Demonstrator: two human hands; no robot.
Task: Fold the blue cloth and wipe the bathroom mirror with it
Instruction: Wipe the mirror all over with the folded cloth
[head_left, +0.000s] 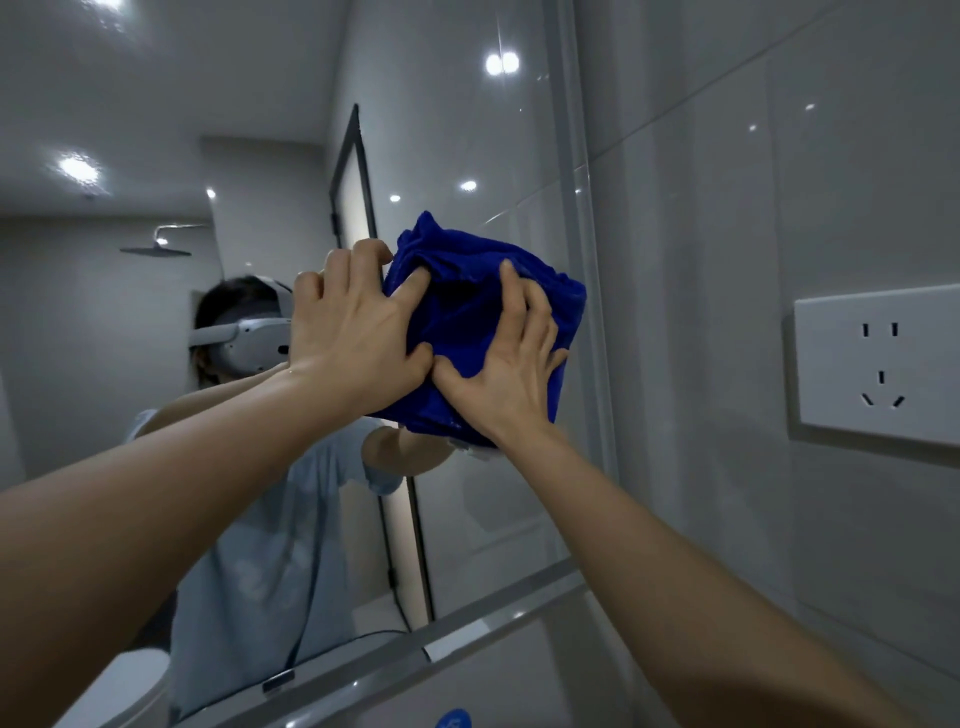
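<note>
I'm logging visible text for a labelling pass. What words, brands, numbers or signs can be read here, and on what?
Nothing is legible.
Blue round sticker, bottom edge: white marking, cut off and blurred.
Wall socket: no lettering shows.
White tag below the blue cloth: too blurred.

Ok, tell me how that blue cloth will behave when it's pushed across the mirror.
Likely floppy: the blue cloth bunches into soft folds where it is pressed. Probably light, since the left hand and right hand hold it against the mirror, seemingly just by pressing. It should slide easily on the glossy glass, but may sag or unfold if one hand lifts.
</note>
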